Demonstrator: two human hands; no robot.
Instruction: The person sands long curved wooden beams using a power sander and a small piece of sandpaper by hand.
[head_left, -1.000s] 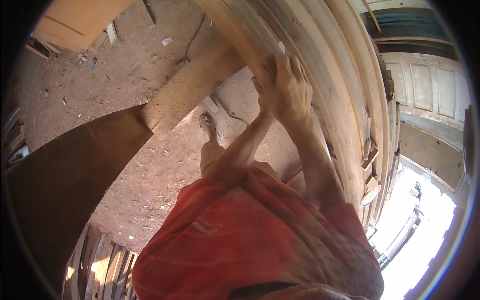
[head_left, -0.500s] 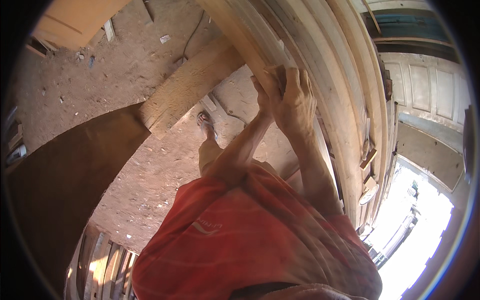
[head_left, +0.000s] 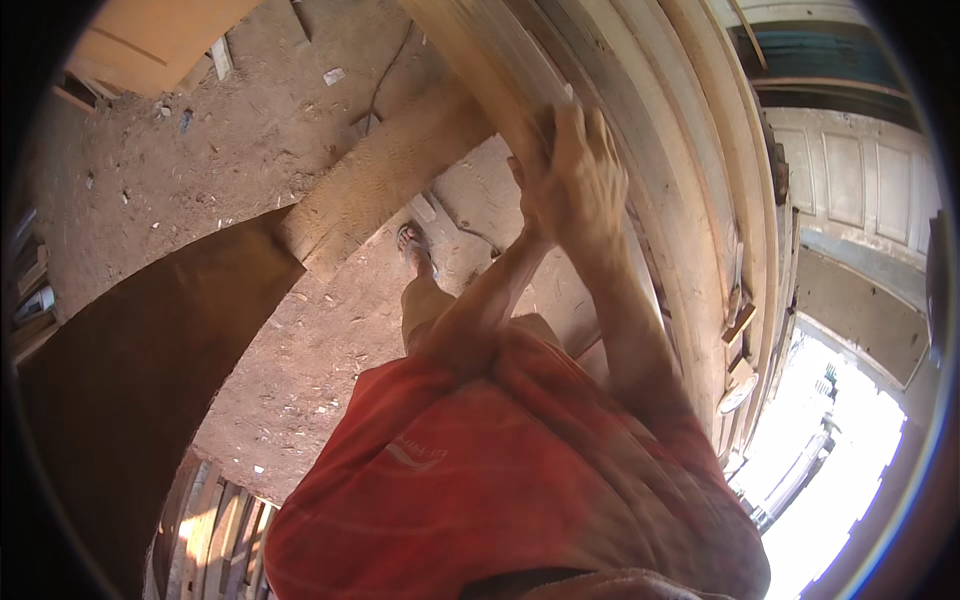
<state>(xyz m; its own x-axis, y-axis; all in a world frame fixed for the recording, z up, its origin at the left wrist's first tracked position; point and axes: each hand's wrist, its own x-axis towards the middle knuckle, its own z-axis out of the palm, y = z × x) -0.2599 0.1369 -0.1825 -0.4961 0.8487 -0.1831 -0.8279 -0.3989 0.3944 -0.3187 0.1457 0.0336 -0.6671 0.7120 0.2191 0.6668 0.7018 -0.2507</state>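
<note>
My right hand (head_left: 588, 185), smeared by motion, is bent over the near end of a long wooden board (head_left: 480, 70). Under its fingers is a small brown block-like piece (head_left: 544, 128), mostly hidden, so its kind is unclear. Right beside it, my left hand (head_left: 533, 205) is closed at the board's left edge, partly covered by the right hand. The two wrists nearly meet. A wide wooden plank (head_left: 385, 170) runs from beneath the board toward the lower left.
Several long boards (head_left: 690, 190) lie side by side along the right. A dark curved panel (head_left: 150, 350) rises at left. Below lies a dirt floor (head_left: 250, 150) with scraps and a cord (head_left: 385, 75). A pale panelled door (head_left: 845, 175) stands at far right.
My right hand has shifted slightly away from me along the board and is now blurred, the brown piece moving with it. My left hand stays at the board's edge.
</note>
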